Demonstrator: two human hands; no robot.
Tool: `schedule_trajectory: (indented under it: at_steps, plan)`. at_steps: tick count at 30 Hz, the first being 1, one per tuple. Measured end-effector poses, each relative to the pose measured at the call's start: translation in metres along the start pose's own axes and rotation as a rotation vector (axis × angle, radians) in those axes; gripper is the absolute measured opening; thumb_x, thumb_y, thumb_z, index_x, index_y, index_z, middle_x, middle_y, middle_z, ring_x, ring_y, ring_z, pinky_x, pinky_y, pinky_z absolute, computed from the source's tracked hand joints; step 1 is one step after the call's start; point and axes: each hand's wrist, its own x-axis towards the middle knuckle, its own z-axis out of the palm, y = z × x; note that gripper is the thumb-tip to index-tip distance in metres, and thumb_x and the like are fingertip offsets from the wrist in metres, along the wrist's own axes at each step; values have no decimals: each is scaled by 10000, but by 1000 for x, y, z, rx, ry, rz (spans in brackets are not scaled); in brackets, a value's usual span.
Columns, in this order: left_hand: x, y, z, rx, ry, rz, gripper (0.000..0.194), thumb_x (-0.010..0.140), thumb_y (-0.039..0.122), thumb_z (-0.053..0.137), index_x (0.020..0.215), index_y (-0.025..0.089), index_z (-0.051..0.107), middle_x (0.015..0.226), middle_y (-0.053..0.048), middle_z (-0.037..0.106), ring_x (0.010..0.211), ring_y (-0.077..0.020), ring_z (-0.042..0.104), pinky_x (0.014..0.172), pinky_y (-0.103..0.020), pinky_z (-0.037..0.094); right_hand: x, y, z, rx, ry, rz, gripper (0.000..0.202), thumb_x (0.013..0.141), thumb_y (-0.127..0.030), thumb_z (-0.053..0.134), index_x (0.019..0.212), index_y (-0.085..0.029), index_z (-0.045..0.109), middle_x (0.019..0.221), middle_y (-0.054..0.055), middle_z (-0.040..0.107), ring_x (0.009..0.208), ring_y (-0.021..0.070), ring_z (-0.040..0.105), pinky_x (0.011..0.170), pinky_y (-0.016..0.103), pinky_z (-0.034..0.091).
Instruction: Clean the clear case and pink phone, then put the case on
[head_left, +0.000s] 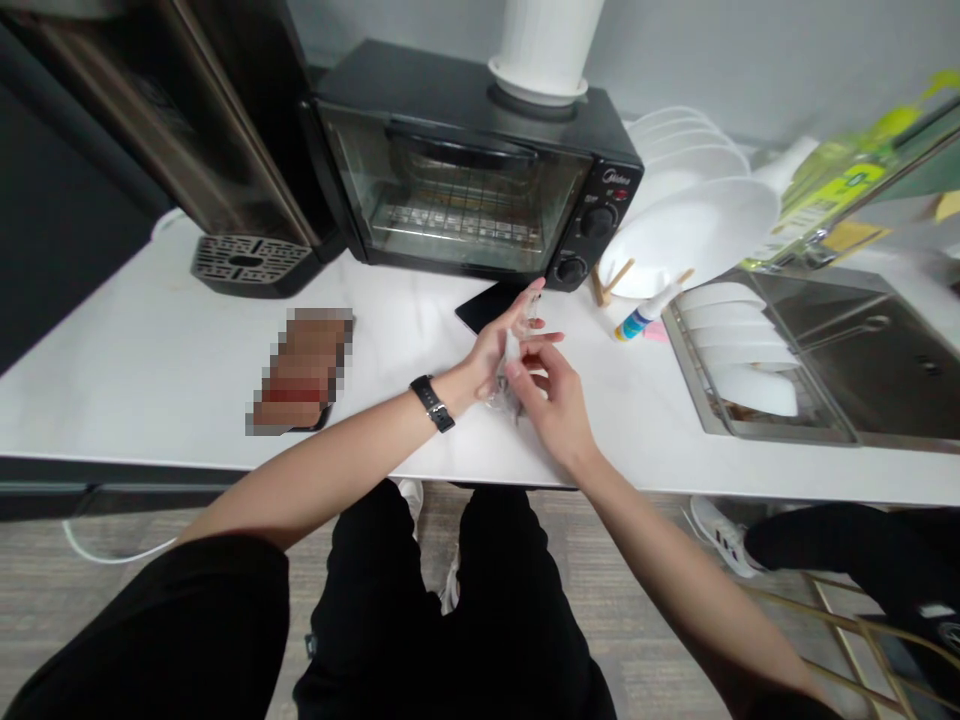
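Note:
Above the white counter, my left hand (pixel 495 352) is turned up with its fingers stretched toward the oven, and a crumpled clear plastic piece (pixel 504 385) lies against its palm. My right hand (pixel 551 392) meets it from the right, thumb and index finger pinched on a whitish part of the plastic. What the plastic is cannot be made out. A dark flat object (pixel 484 308) lies on the counter just behind my left hand, partly covered by it. A black watch is on my left wrist.
A black toaster oven (pixel 465 160) stands behind my hands, bearing a white pot (pixel 547 50). Left are a pixelated phone-like object (pixel 300 370) and a drip tray (pixel 251 262). Right are plates (pixel 697 225), a glue-like bottle (pixel 637 318) and a sink (pixel 862 330). Another person's leg (pixel 832 545) shows lower right.

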Motion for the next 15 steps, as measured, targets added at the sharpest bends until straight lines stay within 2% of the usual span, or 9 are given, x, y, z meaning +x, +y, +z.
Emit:
schedule_trajectory:
  at_steps: [2, 4, 7, 9, 11, 12, 14, 15]
  plan:
    - [0, -1, 1, 40, 29, 53, 473, 1012, 468, 611, 1483, 429, 625, 1289, -61, 635, 1253, -286, 666, 887, -354, 611, -3, 2, 2, 67, 25, 67, 355, 833, -514, 812, 969, -243, 627, 897, 2, 647, 818, 159, 632, 679, 270, 552]
    - [0, 0, 2, 80, 18, 98, 428, 988, 465, 647, 1408, 397, 695, 1443, -45, 614, 1324, -310, 614, 930, -368, 608, -3, 7, 2, 171, 22, 135, 408, 767, -534, 864, 924, -242, 626, 815, -24, 607, 733, 140, 593, 621, 255, 516]
    - [2, 1, 2, 155, -39, 152, 423, 940, 390, 719, 1362, 374, 725, 1597, -15, 539, 1465, -349, 509, 1059, -427, 569, -2, 14, -6, 338, 37, 219, 371, 772, -518, 857, 894, -246, 636, 723, -49, 575, 619, 117, 531, 585, 253, 484]
    - [0, 2, 1, 232, -81, 246, 451, 888, 311, 785, 1336, 343, 743, 1644, -20, 499, 1591, -340, 369, 1203, -432, 467, -1, 18, -17, 409, 75, 266, 317, 804, -491, 833, 893, -250, 648, 702, -49, 588, 586, 117, 524, 561, 253, 474]
    - [-5, 1, 1, 355, -184, 324, 476, 827, 245, 849, 1291, 310, 768, 1658, -26, 496, 1668, -305, 225, 1321, -420, 308, 2, 23, -31, 445, 135, 285, 298, 814, -489, 826, 871, -252, 654, 705, -44, 618, 581, 119, 542, 546, 249, 476]
    - [-9, -1, 2, 425, -263, 339, 515, 789, 222, 880, 1286, 305, 770, 1653, -26, 509, 1678, -293, 200, 1352, -428, 239, 4, 26, -37, 454, 164, 276, 302, 804, -492, 835, 870, -253, 663, 729, -39, 647, 601, 122, 567, 556, 247, 489]
    - [-14, -3, 3, 547, -420, 325, 675, 703, 185, 934, 1337, 316, 740, 1638, -24, 537, 1664, -301, 259, 1374, -479, 169, 10, 32, -48, 463, 186, 254, 326, 770, -508, 866, 877, -256, 688, 787, -29, 700, 652, 126, 610, 590, 247, 517]
    - [-16, -4, 3, 583, -458, 323, 749, 675, 168, 945, 1371, 322, 718, 1639, -27, 539, 1647, -311, 303, 1373, -504, 166, 13, 36, -53, 463, 177, 254, 347, 750, -521, 883, 873, -256, 696, 793, -28, 713, 654, 126, 615, 593, 249, 519]
